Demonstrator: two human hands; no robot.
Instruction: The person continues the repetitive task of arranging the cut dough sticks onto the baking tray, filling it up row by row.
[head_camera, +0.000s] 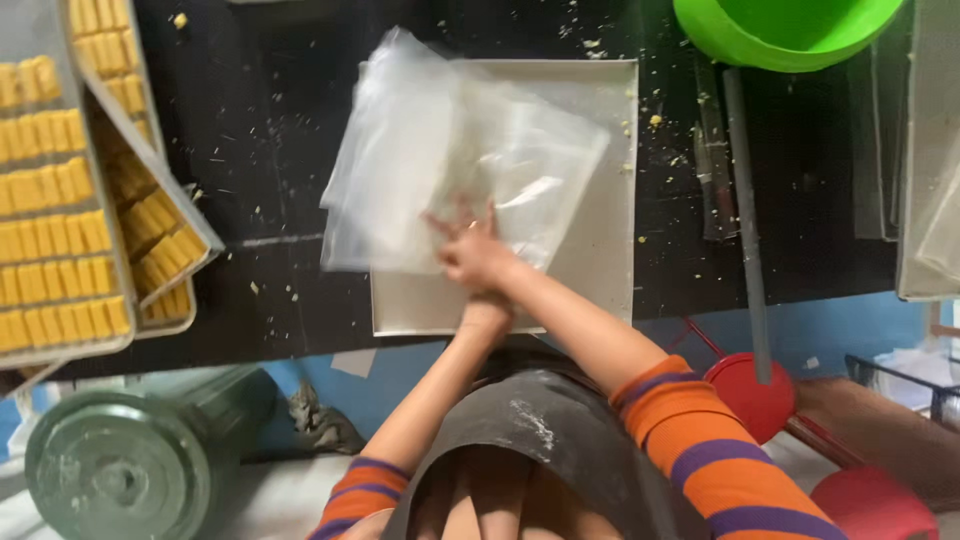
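Both hands pressing crumpled clear plastic bag onto tray.

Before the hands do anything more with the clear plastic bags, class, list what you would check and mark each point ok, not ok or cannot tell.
1. Both hands on the bags: ok, the left hand and right hand press together on the clear plastic bags.
2. Bags lie on the white tray: ok, though the left edge overhangs it.
3. Black table clean: not ok, yellow crumbs are scattered.
4. Trays of yellow pieces kept apart: ok, off to the left.
5. Bags empty: cannot tell.
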